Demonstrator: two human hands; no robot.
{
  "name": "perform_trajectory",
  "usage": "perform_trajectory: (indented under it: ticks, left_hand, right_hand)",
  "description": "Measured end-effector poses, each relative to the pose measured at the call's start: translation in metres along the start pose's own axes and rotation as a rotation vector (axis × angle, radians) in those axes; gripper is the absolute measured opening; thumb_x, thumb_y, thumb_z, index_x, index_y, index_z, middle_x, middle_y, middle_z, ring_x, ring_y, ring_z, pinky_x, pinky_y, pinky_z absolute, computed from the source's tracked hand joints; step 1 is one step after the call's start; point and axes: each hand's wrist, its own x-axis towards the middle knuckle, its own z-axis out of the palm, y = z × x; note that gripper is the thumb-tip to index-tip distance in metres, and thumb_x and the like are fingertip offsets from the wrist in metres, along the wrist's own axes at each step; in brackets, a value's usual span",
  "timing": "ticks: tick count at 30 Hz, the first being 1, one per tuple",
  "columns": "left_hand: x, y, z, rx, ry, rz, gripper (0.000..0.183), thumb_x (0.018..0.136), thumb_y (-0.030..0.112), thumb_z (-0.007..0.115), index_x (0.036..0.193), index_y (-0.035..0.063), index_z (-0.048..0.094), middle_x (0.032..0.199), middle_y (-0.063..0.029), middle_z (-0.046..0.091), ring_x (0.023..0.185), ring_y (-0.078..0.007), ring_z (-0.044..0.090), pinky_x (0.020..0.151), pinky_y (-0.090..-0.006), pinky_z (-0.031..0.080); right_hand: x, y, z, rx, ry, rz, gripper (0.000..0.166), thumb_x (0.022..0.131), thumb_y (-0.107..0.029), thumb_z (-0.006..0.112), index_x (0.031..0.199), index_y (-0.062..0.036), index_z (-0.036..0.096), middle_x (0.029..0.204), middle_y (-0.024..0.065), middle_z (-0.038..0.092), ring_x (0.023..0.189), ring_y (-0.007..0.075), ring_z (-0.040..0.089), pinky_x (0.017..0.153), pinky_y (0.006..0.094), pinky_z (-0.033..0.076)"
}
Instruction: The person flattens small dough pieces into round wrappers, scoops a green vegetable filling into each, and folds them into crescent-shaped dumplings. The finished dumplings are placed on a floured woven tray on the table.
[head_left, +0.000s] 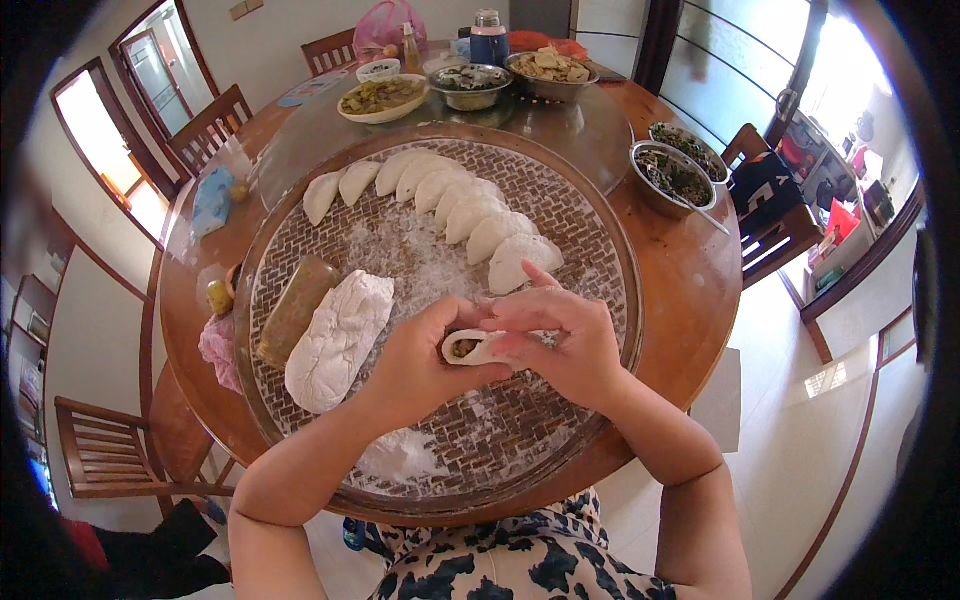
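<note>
A partly closed dumpling (466, 349) is held between both hands above a round woven bamboo tray (480, 405); filling shows through its gap at the left end. My left hand (420, 356) grips the left side, thumb below and fingers above. At the right end, my right hand (574, 341) pinches the dough edges, index finger raised. Beyond the hands, a curved row of folded dumplings (469, 217) lies on the floured tray, some overlapping. A floured lump of dough (341, 341) rests left of my left hand, beside a brownish cylindrical roller (300, 311).
A steel bowl of dark green filling (673, 178) with a spoon stands at the right. Further back are a dish of greens (382, 99), a bowl of yellowish pieces (551, 73) and a flask (489, 41). A pink cloth (219, 352) touches the tray's left side.
</note>
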Motion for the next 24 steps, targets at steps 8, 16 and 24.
perform_trajectory:
  ticks: [8,16,24]
  left_hand:
    - [0.002,-0.007,-0.009,-0.339,0.049,-0.130,0.044,0.084,0.017,0.080,0.117,0.0051,0.054,0.103,-0.0072,0.066,0.090,-0.0159,0.065,0.079,-0.0292,0.053]
    - [0.008,-0.010,-0.024,-0.789,0.024,-0.202,0.044,0.090,0.016,0.073,0.123,0.0049,0.047,0.106,-0.0079,0.064,0.093,-0.0155,0.064,0.079,-0.0305,0.056]
    - [0.008,-0.029,-0.024,-0.839,-0.075,-0.090,0.048,0.083,0.004,0.078,0.116,0.0115,0.046,0.119,-0.0125,0.064,0.099,-0.0162,0.064,0.082,-0.0296,0.054]
  right_hand:
    - [0.004,0.003,-0.002,0.614,0.073,0.225,0.046,0.092,-0.015,0.069,0.131,0.0003,0.051,0.121,0.0173,0.066,0.112,0.0227,0.065,0.099,0.0375,0.048]
    - [0.000,0.010,-0.007,0.822,0.081,0.276,0.032,0.094,-0.008,0.066,0.122,0.0007,0.054,0.115,0.0153,0.067,0.105,0.0194,0.065,0.087,0.0315,0.055]
    - [-0.004,-0.003,0.001,0.374,0.201,-0.004,0.028,0.080,0.000,0.079,0.104,0.0018,0.064,0.107,0.0122,0.070,0.100,0.0185,0.069,0.081,0.0306,0.058]
